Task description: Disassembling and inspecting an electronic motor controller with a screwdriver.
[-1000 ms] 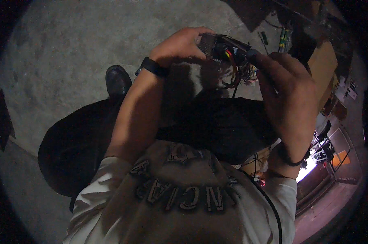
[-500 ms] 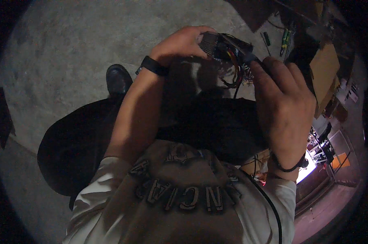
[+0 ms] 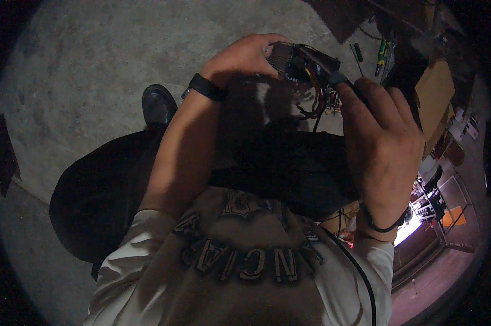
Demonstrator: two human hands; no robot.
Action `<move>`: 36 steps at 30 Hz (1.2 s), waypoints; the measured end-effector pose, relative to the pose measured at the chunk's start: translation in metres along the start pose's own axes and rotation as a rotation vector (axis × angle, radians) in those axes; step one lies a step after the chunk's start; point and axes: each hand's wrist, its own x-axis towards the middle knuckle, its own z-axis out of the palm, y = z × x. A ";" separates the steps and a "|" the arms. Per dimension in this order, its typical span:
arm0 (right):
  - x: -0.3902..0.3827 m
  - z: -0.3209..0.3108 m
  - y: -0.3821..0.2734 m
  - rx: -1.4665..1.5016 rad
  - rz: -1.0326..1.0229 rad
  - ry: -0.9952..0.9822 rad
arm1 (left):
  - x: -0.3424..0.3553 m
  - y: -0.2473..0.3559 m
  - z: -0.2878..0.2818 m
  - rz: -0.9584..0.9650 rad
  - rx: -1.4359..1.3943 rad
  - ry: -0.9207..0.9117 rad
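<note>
My left hand (image 3: 245, 57) grips the left end of a small dark electronic module (image 3: 300, 62) with a bundle of coloured wires (image 3: 317, 100) hanging under it. A black band sits on that wrist. My right hand (image 3: 381, 141) is raised beside the module's right end, back of the hand toward the camera, its fingertips touching the module near the wires. Whether the right fingers pinch a wire is hidden. Both hands are held above my lap, which is covered by dark trousers.
A grey concrete floor (image 3: 93, 65) lies below, with my black shoe (image 3: 157, 106) on it. A brown cardboard box (image 3: 433, 95) and screwdrivers (image 3: 382, 57) lie at the upper right. A cluttered shelf with a bright light (image 3: 419, 217) is at the right.
My right hand has drawn down and toward me, turning its back to the camera. The left hand keeps its hold on the module, which stays in place.
</note>
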 end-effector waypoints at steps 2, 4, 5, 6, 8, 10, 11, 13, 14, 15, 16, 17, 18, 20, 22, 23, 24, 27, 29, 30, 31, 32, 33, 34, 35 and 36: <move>0.000 0.002 -0.001 0.002 -0.002 0.022 | 0.000 -0.004 0.001 0.004 0.005 0.003; 0.001 0.003 0.001 0.005 -0.018 0.036 | 0.000 -0.004 0.001 0.013 0.012 0.010; 0.001 0.003 0.002 0.005 -0.033 0.049 | -0.001 -0.004 0.000 0.011 0.013 0.011; 0.001 0.003 0.002 0.004 -0.031 0.048 | 0.000 -0.001 -0.001 0.003 -0.002 -0.002; 0.001 0.002 0.002 -0.010 -0.013 0.024 | 0.002 0.003 -0.001 -0.003 -0.019 -0.016; 0.000 0.003 0.003 -0.015 -0.022 0.030 | 0.001 0.003 -0.001 0.002 -0.041 -0.017; 0.000 0.004 0.003 -0.022 -0.027 0.035 | 0.000 0.002 -0.001 0.000 -0.040 -0.016; 0.000 0.005 0.003 -0.024 -0.027 0.033 | 0.001 0.003 0.000 -0.007 -0.049 -0.013; 0.000 0.005 0.003 -0.024 -0.027 0.032 | 0.002 0.003 0.000 -0.007 -0.051 -0.014; 0.001 0.005 0.003 -0.024 -0.029 0.033 | 0.002 0.002 -0.001 -0.027 -0.011 -0.011; 0.001 0.004 0.002 -0.026 -0.028 0.029 | 0.001 0.001 -0.001 -0.046 0.029 -0.008; 0.001 0.003 0.001 -0.027 -0.026 0.026 | 0.001 0.001 -0.002 -0.046 0.030 -0.006; 0.002 0.003 0.001 -0.027 -0.027 0.025 | 0.002 -0.001 -0.001 -0.042 -0.001 -0.011; 0.002 0.003 0.001 -0.025 -0.021 0.020 | 0.003 -0.004 0.000 -0.037 -0.032 -0.016; 0.002 0.005 0.002 -0.030 -0.028 0.029 | 0.003 -0.003 0.000 -0.029 -0.027 -0.011; 0.001 0.005 0.003 -0.035 -0.035 0.038 | 0.004 -0.003 0.000 -0.029 -0.027 -0.010; 0.001 0.006 0.003 -0.034 -0.035 0.037 | 0.003 -0.003 0.001 -0.018 -0.038 -0.012; 0.001 0.007 0.003 -0.028 -0.030 0.045 | 0.003 -0.002 0.001 -0.019 -0.059 -0.013; 0.001 0.009 0.004 -0.038 -0.031 0.041 | 0.004 -0.001 0.001 -0.032 -0.069 -0.013; 0.002 0.009 0.005 -0.042 -0.033 0.040 | 0.004 0.000 0.001 -0.041 -0.082 -0.016; 0.002 0.010 0.005 -0.048 -0.043 0.052 | 0.003 0.000 0.001 -0.050 -0.096 -0.019; 0.003 0.010 0.006 -0.050 -0.050 0.057 | 0.003 0.001 0.001 -0.051 -0.096 -0.018; 0.003 0.010 0.006 -0.054 -0.054 0.062 | 0.004 0.000 0.001 -0.039 -0.076 -0.008; 0.003 0.010 0.007 -0.054 -0.062 0.054 | 0.005 -0.001 0.001 -0.026 -0.056 0.002; 0.004 0.009 0.007 -0.055 -0.066 0.049 | 0.006 -0.002 0.002 -0.026 -0.057 0.001; 0.005 0.009 0.006 -0.053 -0.071 0.045 | 0.007 -0.002 0.002 -0.048 -0.060 -0.007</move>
